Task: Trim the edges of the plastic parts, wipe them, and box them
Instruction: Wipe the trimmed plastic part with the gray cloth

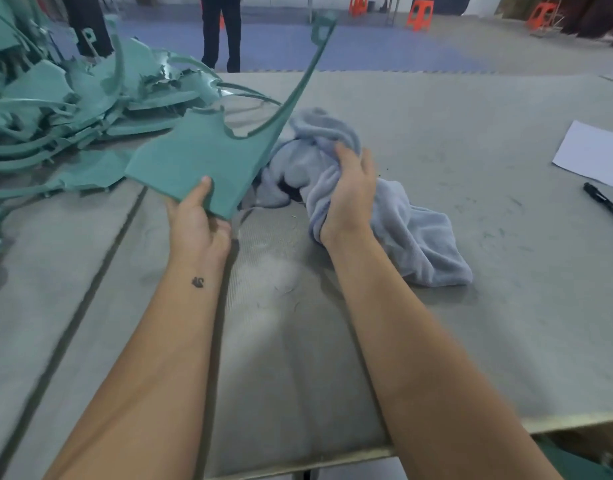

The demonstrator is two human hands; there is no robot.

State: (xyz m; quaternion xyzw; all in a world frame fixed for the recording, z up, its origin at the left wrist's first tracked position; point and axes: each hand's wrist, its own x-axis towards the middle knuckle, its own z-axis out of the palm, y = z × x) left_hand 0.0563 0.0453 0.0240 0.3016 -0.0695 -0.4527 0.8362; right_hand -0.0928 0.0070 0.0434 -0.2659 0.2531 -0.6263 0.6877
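So the left hand (197,216) is pinching the near corner of a green part (194,161), thumb on top and the other fingers curled underneath, holding it up off the bench (471,237) at a tilt. The flat bit of the part sits right by the fingers and then a long thin arm sweeps up and away toward the far edge of the bench, so the long axis runs from the hand out and to the right, ending high over the far side. The right hand (350,199) is wrapped around a bunched-up pale blue cloth (402,230), fingers curled into the folds, and the cloth is mostly lying on the bench just right of the part, touching or nearly touching its right edge (hard to tell, the cloth disappears behind it). Looks to me like the wipe step is about to happen: the cloth hand is the closer one to the part's right edge and that long arm, so it only needs to come up and left onto the surface while the left keeps the corner steady. The thin arm looks bendy, so I'd guess wiping along it rather than across is the safer bet. Far left corner has a big pile of green scraps (55,109), and over by the right edge there's a sheet of paper (592,154) and a black pen (606,204). No box in view that I can see.
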